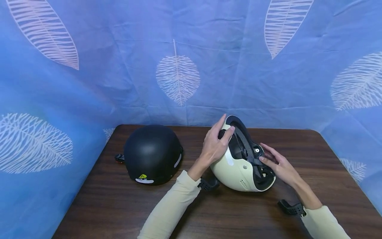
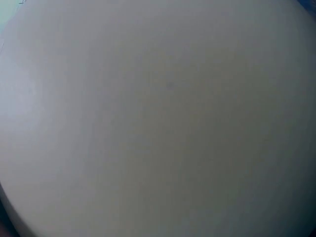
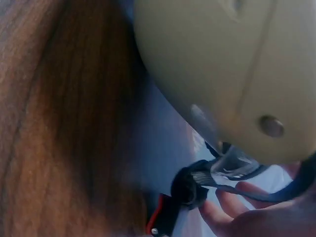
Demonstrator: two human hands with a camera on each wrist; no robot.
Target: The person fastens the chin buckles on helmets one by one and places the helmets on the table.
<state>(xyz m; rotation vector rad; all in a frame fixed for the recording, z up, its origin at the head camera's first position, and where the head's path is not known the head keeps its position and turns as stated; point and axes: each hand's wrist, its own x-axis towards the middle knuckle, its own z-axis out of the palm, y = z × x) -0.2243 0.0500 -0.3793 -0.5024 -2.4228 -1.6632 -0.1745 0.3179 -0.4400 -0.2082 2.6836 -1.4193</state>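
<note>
A cream helmet (image 1: 235, 176) lies tilted on the table, its black-lined opening facing up and right. My left hand (image 1: 215, 142) grips its upper left rim, the thumb over the edge and the fingers along the outer shell. On the opposite side is my right hand (image 1: 279, 166), thumb at the black strap (image 1: 255, 161) and fingers extended beyond it. From the right wrist, those fingers (image 3: 232, 207) show behind the strap, near a black buckle with a red edge (image 3: 163, 215). Blurred pale shell (image 2: 158, 118) fills the left wrist view.
A matte black helmet (image 1: 153, 152) sits dome-up at the table's left, with a buckle (image 1: 120, 158) sticking out beside it. Blue cloth (image 1: 134, 66) with white leaf prints hangs behind the dark wooden table (image 1: 119, 205) and at both sides.
</note>
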